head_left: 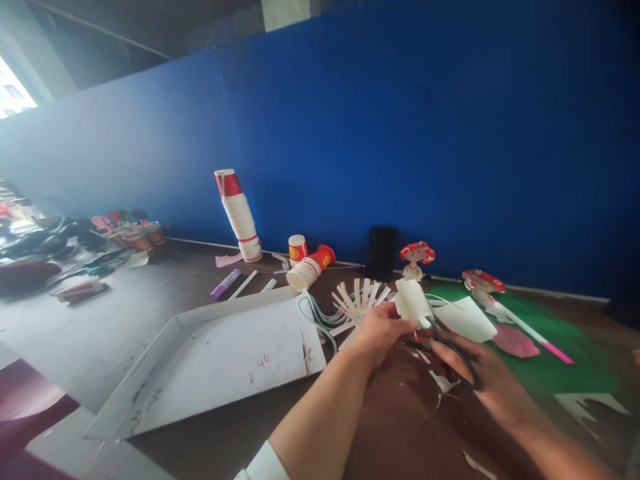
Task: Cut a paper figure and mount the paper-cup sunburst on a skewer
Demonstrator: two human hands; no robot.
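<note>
My left hand [381, 331] pinches a small piece of cream paper [413, 301] above the dark tabletop. A pair of black-handled scissors [457, 353] is in my right hand [483, 373], with fingers through the handles. The scissor blades meet the lower right of the paper, though the exact cut line is hard to make out. Just behind my left hand lies a paper cup cut into spread white strips [361, 300]. Cream paper scraps [443, 381] are scattered beneath the scissors.
A shallow white box lid [220, 360] lies left of my arms. Behind stand a tall stack of paper cups [240, 217] and a black phone-like slab [381, 252]. A green mat [565, 333], a pink paper petal [516, 341] and a pink-tipped marker [535, 332] lie to the right.
</note>
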